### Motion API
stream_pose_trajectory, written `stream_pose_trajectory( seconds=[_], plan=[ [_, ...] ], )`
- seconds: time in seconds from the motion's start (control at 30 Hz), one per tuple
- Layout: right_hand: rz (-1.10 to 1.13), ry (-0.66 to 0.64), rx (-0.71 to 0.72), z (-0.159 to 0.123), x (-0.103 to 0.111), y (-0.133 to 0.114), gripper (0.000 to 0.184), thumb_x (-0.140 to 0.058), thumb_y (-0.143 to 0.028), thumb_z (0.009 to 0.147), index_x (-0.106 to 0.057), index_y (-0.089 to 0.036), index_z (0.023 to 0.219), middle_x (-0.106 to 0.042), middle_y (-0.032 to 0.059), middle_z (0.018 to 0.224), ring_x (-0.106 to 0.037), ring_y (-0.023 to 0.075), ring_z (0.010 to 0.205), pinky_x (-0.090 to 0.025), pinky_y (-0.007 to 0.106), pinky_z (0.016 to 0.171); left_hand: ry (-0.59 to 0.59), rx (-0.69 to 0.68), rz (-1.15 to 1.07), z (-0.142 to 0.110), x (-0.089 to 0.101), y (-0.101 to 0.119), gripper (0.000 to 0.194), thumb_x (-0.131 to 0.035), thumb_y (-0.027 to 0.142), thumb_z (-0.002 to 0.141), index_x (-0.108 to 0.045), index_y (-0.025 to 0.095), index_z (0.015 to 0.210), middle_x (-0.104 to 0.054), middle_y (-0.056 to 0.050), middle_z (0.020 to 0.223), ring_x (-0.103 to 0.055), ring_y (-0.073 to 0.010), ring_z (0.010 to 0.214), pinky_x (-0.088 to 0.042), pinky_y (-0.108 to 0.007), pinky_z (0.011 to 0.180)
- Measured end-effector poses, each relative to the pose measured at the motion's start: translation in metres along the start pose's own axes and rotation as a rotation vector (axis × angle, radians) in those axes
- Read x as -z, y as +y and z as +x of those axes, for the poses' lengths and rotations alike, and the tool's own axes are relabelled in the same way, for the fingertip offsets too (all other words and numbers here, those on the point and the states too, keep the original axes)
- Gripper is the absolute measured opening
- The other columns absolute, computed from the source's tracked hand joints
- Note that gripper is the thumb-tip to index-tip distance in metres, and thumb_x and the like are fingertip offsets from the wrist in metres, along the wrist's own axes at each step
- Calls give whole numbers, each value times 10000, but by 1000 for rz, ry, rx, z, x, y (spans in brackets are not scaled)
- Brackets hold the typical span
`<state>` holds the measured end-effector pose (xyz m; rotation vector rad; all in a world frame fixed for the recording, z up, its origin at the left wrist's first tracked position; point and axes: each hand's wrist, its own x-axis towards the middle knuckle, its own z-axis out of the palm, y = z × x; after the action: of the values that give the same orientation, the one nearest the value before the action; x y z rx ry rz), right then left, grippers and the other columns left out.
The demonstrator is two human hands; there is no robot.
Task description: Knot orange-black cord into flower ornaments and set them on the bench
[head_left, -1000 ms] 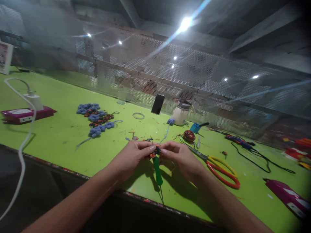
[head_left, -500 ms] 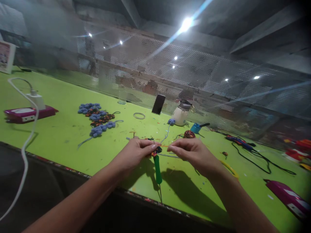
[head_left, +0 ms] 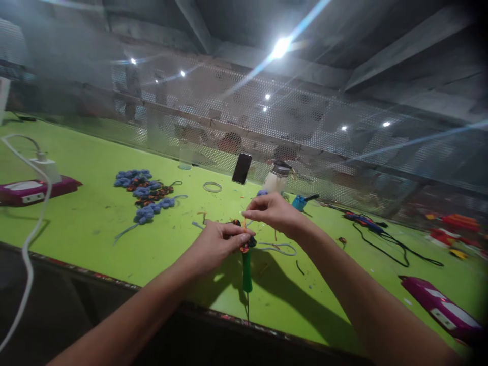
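Observation:
My left hand (head_left: 217,243) is closed in a pinch on a small orange-and-black woven piece (head_left: 247,243), from which a green-handled tool (head_left: 247,272) hangs down over the green table (head_left: 95,218). My right hand (head_left: 272,212) is raised above and just behind the piece, fingers pinched on a thin orange cord (head_left: 244,225) that runs down to it. A loose grey cord (head_left: 278,248) lies on the table under my right forearm.
A cluster of blue and dark woven flowers (head_left: 147,193) lies at the left. A phone (head_left: 242,168), a jar (head_left: 275,179), a ring (head_left: 212,187) and a blue cup (head_left: 299,203) stand by the mesh screen. Pink cases (head_left: 36,187) (head_left: 438,305) sit at both sides, and black cables (head_left: 385,236) at the right.
My right hand has pulled away from the piece, first to the right, then up and back over it, drawing the orange cord. The left hand has stayed pinched on the piece.

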<state>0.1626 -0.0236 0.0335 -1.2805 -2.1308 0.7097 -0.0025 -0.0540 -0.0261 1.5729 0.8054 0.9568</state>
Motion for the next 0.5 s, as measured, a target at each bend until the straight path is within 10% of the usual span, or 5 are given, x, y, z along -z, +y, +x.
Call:
stream_pose_trajectory(
  seconds=[0.17, 0.5],
  plan=[
    [70, 200, -137, -39, -16, 0, 245, -577, -370, 753, -604, -130, 713, -465, -23, 502, -388, 85, 475, -289, 227, 457, -5, 28, -70, 0, 6, -6, 311, -630, 336, 723, -695, 135, 951, -684, -95, 893, -577, -202, 831, -402, -316, 776],
    [-155, 173, -88, -72, -60, -3, 294, -547, -320, 778, -466, -162, 544, -429, -25, 532, -360, 94, 521, -256, 237, 501, -106, 25, -22, 3, 14, -3, 281, -640, 282, 701, -683, 122, 928, -678, -84, 883, -592, -195, 821, -434, -311, 765]
  ],
)
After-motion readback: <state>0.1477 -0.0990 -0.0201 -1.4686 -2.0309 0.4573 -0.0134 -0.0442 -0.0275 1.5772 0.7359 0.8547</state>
